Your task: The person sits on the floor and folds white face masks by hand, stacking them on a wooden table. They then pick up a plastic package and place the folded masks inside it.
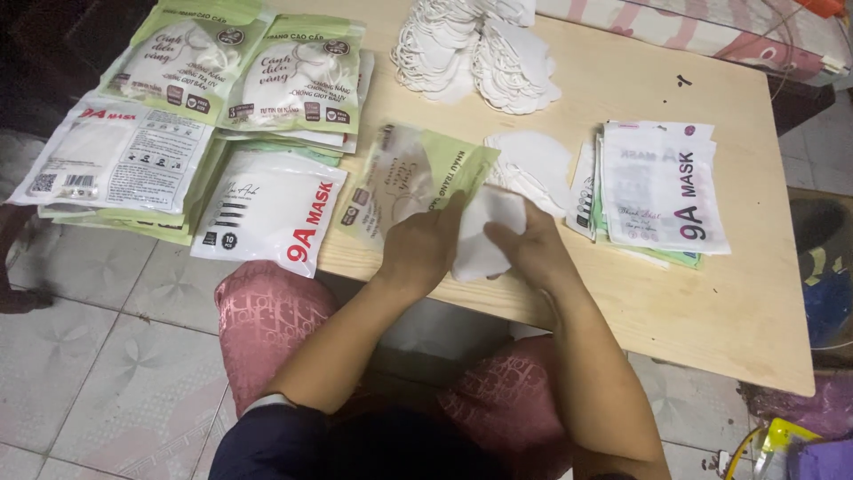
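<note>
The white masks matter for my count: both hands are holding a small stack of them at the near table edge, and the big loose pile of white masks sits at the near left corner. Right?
Not quite. The head view shows the big loose pile of white masks at the table's far edge, not the near left corner. The rest holds: the left hand and right hand hold a small stack of white masks at the near edge.

Single head-worn view, steeply down and close over the wooden table (622,80), knees at bottom.
</note>
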